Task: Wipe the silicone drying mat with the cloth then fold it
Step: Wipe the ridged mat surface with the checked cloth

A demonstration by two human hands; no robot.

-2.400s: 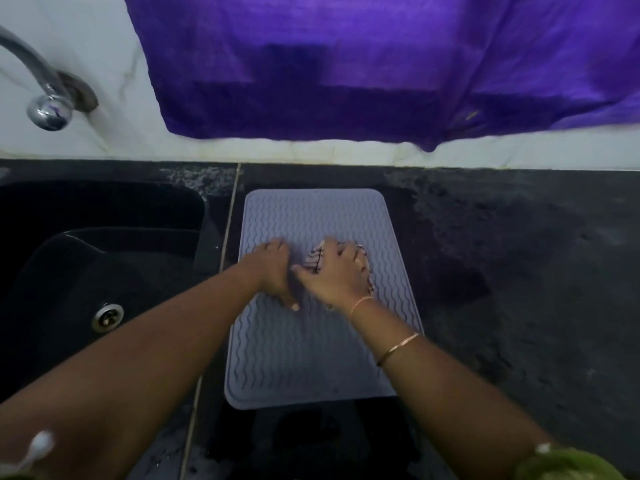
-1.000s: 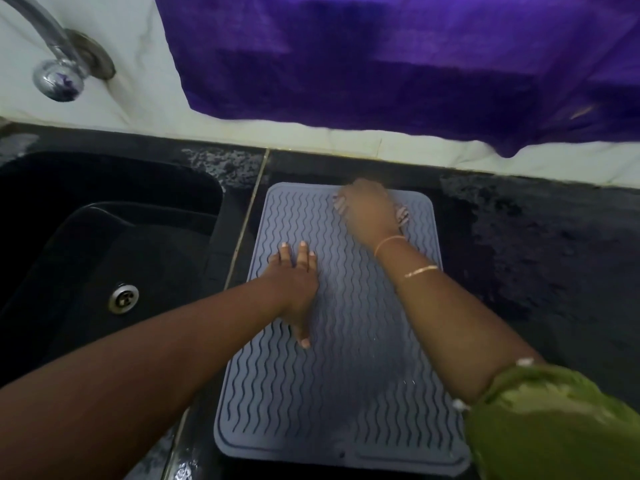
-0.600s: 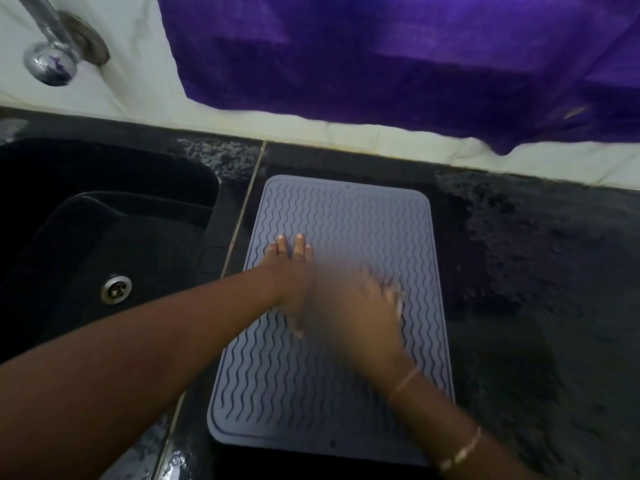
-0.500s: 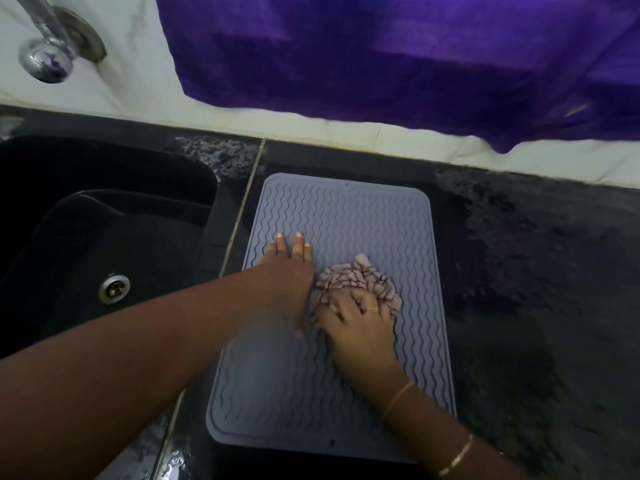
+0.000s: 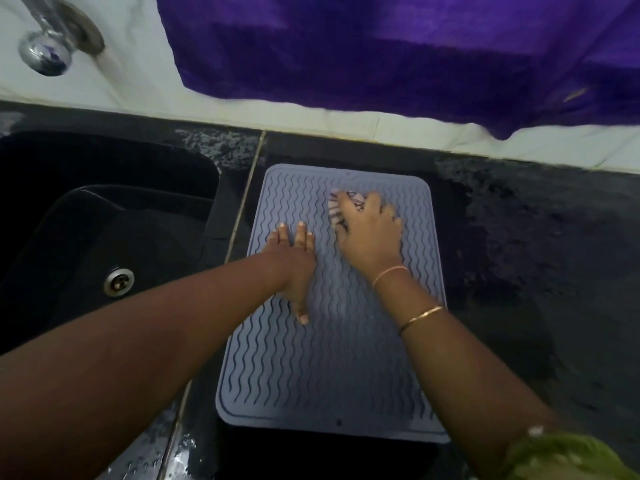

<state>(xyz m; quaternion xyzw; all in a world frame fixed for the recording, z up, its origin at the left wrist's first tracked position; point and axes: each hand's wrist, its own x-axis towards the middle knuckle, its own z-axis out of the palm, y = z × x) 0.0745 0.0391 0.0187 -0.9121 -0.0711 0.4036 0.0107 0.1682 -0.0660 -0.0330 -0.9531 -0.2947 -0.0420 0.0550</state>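
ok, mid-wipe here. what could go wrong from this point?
1. The left hand pins the mat only at its left-middle; the sink is close, so a hard stroke might skew it that way.
2. The right hand grips the cloth bunched small, so passes are narrow and strips may get missed.
3. Droplets on the counter near the front could let the mat slip.

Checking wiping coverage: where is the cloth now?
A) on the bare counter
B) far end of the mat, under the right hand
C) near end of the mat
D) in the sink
B: the right hand holds the cloth against the mat near its far edge, while the left hand lies flat on the mat.
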